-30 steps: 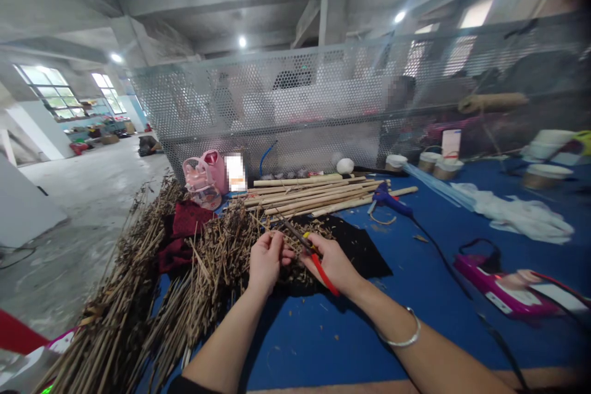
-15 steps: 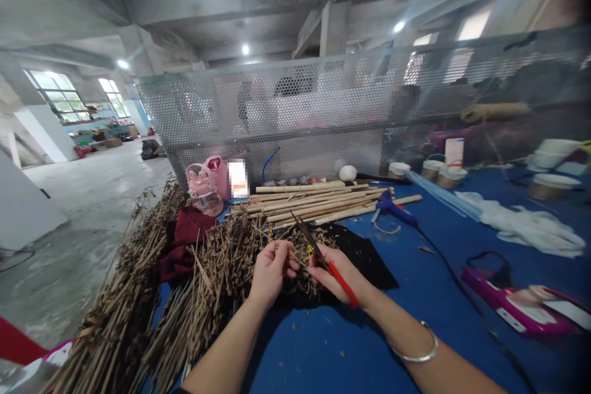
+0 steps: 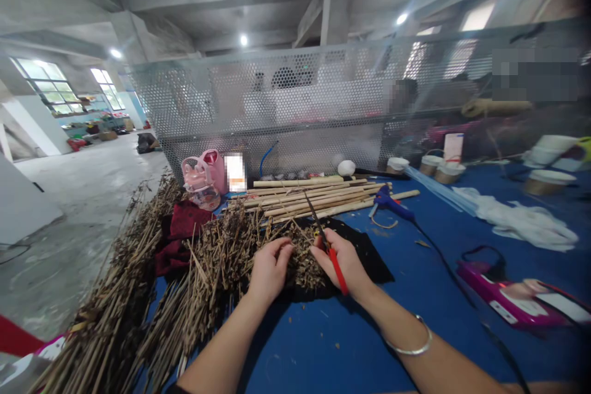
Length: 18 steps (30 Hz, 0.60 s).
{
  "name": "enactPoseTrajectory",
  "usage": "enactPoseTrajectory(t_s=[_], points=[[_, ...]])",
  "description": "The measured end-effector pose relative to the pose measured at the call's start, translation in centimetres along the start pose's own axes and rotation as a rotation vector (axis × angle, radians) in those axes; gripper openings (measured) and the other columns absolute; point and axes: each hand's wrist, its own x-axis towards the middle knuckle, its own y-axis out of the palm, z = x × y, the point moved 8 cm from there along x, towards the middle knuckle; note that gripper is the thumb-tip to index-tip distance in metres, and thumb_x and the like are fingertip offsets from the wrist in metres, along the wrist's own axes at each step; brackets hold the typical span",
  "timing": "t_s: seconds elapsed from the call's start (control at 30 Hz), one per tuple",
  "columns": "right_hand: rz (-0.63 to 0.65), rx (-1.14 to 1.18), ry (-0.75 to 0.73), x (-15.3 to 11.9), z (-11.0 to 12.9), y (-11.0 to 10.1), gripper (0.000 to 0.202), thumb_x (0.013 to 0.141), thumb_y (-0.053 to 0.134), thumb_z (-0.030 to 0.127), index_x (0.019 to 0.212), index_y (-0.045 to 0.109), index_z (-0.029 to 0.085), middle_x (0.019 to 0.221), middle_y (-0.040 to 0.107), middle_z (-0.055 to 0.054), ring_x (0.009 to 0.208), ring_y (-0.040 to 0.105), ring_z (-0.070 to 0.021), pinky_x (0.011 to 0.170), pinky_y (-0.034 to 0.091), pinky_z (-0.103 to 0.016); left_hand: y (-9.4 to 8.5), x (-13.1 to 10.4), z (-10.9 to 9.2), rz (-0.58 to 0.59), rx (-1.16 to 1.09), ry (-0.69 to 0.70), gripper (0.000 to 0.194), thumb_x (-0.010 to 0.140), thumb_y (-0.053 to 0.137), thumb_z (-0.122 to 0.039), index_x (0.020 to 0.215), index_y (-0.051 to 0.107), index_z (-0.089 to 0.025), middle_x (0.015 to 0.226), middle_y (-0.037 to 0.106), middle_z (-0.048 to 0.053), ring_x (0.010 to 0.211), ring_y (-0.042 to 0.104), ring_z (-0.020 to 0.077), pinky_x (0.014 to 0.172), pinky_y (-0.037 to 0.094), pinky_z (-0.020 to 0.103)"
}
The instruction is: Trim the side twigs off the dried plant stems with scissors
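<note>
Blue tabletop (image 3: 305, 351) is pretty loaded: dried stalks (image 3: 210, 265) left, black sheet (image 3: 372, 258) in the middle, pale sticks (image 3: 314, 198) behind it, then a blue glue gun (image 3: 397, 205) and crumpled white plastic (image 3: 521, 217) off right.

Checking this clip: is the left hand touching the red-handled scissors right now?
Apart. The head view shows a plain gap, with dried plant pieces visible in it, between the left hand and the scissors.
</note>
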Motion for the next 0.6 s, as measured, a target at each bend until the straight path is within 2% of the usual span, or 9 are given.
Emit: enactPoseTrajectory(t_s=[0.1, 0.17, 0.23, 0.33, 0.47, 0.6], points=[[-0.019, 0.002, 0.017, 0.1, -0.5, -0.5, 0.009, 0.074, 0.051, 0.025, 0.070, 0.045, 0.019, 0.056, 0.047, 0.004, 0.048, 0.043, -0.0084, 0.048, 0.037, -0.019, -1.4, 0.4, -0.8, -0.070, 0.139, 0.052, 0.042, 0.072, 0.058, -0.032, 0.111, 0.055, -0.020, 0.082, 0.063, 0.005, 0.068, 0.057, 0.0158, 0.064, 0.045, 0.025], [-0.009, 0.008, 0.022, 0.1, -0.8, -0.3, 0.009, 0.073, 0.052, 0.024, 0.071, 0.046, 0.019, 0.057, 0.048, 0.004, 0.048, 0.044, -0.0085, 0.048, 0.038, -0.019, -2.8, 0.8, -1.1, -0.151, 0.344, 0.086, 0.046, 0.077, 0.051, -0.029, 0.122, 0.046, -0.020, 0.090, 0.061, 0.006, 0.079, 0.058, 0.0171, 0.073, 0.044, 0.028], [0.000, 0.013, 0.004, 0.0, -0.9, -0.1, 0.009, 0.072, 0.054, 0.023, 0.071, 0.046, 0.019, 0.059, 0.050, 0.003, 0.049, 0.046, -0.0086, 0.049, 0.038, -0.019, -3.6, 1.4, -0.7, -0.140, 0.605, 0.081, 0.042, 0.078, 0.049, -0.026, 0.119, 0.047, -0.019, 0.099, 0.059, 0.008, 0.089, 0.056, 0.0188, 0.078, 0.042, 0.029], [-0.004, 0.011, -0.030, -0.1, -0.8, 0.0, 0.010, 0.071, 0.056, 0.022, 0.071, 0.046, 0.018, 0.061, 0.052, 0.003, 0.050, 0.047, -0.0084, 0.049, 0.039, -0.018, -3.7, 2.0, 0.7, -0.025, 0.867, 0.019, 0.042, 0.074, 0.052, -0.021, 0.115, 0.050, -0.018, 0.104, 0.057, 0.010, 0.092, 0.055, 0.0207, 0.076, 0.042, 0.029], [-0.014, 0.023, -0.027, 0.0, -0.8, -0.2, 0.010, 0.072, 0.055, 0.023, 0.073, 0.047, 0.018, 0.061, 0.053, 0.002, 0.049, 0.046, -0.0085, 0.048, 0.039, -0.019, -3.7, 2.1, 1.6, -0.018, 0.987, -0.033, 0.043, 0.075, 0.046, -0.016, 0.119, 0.046, -0.020, 0.107, 0.057, 0.010, 0.092, 0.056, 0.0200, 0.075, 0.042, 0.028], [-0.034, 0.012, -0.019, 0.1, -0.8, -0.5, 0.009, 0.071, 0.054, 0.022, 0.073, 0.047, 0.018, 0.061, 0.052, 0.002, 0.049, 0.046, -0.0085, 0.049, 0.039, -0.019, -3.5, 2.1, 1.9, 0.002, 1.027, -0.065, 0.038, 0.077, 0.048, -0.025, 0.115, 0.050, -0.018, 0.103, 0.060, 0.011, 0.091, 0.057, 0.0225, 0.075, 0.042, 0.030]])
